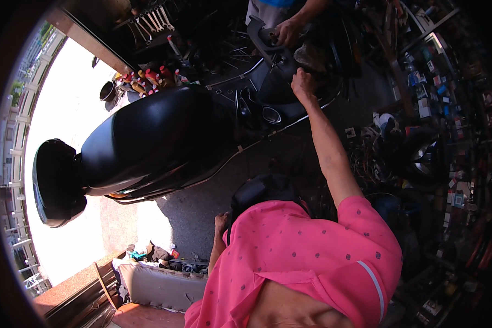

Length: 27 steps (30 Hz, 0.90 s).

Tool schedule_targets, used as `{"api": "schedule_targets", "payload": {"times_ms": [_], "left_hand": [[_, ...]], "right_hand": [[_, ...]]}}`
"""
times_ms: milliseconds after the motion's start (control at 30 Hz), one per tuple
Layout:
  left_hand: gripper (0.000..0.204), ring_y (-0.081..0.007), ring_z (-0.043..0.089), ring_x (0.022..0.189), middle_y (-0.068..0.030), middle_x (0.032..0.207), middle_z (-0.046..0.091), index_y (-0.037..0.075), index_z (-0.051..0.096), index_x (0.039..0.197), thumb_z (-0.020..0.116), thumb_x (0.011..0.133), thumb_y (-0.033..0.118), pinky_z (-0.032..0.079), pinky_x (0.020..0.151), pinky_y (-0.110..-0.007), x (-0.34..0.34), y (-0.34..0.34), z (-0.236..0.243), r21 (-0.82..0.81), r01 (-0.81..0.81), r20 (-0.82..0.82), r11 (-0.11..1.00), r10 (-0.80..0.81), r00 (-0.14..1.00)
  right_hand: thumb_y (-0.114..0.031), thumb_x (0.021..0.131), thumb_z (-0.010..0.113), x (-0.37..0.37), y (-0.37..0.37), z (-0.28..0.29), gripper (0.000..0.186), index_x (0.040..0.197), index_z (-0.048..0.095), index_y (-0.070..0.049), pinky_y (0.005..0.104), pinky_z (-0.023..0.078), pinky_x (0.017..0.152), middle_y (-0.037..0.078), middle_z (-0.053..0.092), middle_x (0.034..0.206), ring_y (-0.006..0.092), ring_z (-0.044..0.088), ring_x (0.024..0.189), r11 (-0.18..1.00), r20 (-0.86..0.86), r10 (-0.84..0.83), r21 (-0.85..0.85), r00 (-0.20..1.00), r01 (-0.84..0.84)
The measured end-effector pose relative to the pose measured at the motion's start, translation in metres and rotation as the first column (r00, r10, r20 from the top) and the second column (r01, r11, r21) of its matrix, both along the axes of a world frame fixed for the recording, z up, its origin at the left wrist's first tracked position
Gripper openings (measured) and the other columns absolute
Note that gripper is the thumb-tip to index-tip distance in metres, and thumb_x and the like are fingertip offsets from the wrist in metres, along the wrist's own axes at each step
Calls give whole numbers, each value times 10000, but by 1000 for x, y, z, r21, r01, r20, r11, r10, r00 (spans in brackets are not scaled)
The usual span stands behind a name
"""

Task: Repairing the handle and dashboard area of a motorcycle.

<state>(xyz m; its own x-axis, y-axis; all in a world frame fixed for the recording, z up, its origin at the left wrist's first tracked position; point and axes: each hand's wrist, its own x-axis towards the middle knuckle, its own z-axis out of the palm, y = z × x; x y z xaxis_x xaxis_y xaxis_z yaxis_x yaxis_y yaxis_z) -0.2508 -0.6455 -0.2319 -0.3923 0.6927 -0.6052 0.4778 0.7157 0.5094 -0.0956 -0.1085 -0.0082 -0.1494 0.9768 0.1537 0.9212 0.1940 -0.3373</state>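
Observation:
My right arm stretches out to the scooter's dark front body (276, 87). At its edge is my right hand (304, 85), fingers closed; whatever they hold is too dark to make out. My left hand (221, 221) is low beside a rounded black thing (265, 192) in front of my pink shirt; its fingers look curled, and their contents cannot be seen. The scooter's long black seat (153, 134) reaches left to a black rear box (59, 183). Across the scooter, another person's hand (291, 31) touches a dark curved panel (261, 41).
Several wrenches (153, 22) hang at the back. Red and yellow bottles (150, 81) stand beside a dark bucket (107, 91) behind the seat. A grey padded bench back (158, 285) is at the lower left. Crowded shelves (456, 158) line the right, with loose parts (374, 156) nearer.

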Motion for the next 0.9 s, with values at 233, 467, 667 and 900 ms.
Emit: {"api": "schedule_targets", "payload": {"times_ms": [233, 467, 667, 900], "left_hand": [[353, -368, 545, 828, -191, 878, 580, 124, 596, 913, 364, 817, 372, 438, 699, -421, 2, 2, 4, -43, 13, 0, 999, -13, 1000], [365, -378, 544, 817, -201, 865, 576, 106, 603, 890, 386, 807, 388, 434, 685, -418, 2, 0, -2, 2, -7, 18, 1000, 7, 1000], [399, -278, 590, 747, -196, 760, 602, -5, 589, 833, 509, 791, 383, 434, 643, -358, 1, -4, -15, -22, -207, 65, 978, 208, 976], [401, -267, 591, 737, -195, 751, 601, 1, 590, 840, 509, 789, 391, 435, 640, -350, 1, -7, -15, 67, -175, 53, 982, 172, 984]], "right_hand": [[-151, 780, 532, 0, 1, -1, 160, 913, 554, -65, 400, 476, 709, 159, 602, 904, 315, 583, 859, 1000, 4, -9, -30, 1000, 9], [-144, 777, 524, 0, -3, 6, 158, 909, 552, -63, 397, 476, 703, 161, 602, 897, 322, 582, 854, 999, 12, -13, -51, 1000, 14], [-139, 776, 520, 0, -5, 8, 154, 903, 548, -57, 397, 475, 696, 172, 598, 892, 324, 579, 857, 999, -2, -20, -40, 1000, 20], [-127, 771, 529, 0, 0, 0, 158, 913, 548, -59, 400, 474, 711, 166, 598, 905, 321, 581, 860, 1000, -5, -15, -13, 1000, 15]]}}
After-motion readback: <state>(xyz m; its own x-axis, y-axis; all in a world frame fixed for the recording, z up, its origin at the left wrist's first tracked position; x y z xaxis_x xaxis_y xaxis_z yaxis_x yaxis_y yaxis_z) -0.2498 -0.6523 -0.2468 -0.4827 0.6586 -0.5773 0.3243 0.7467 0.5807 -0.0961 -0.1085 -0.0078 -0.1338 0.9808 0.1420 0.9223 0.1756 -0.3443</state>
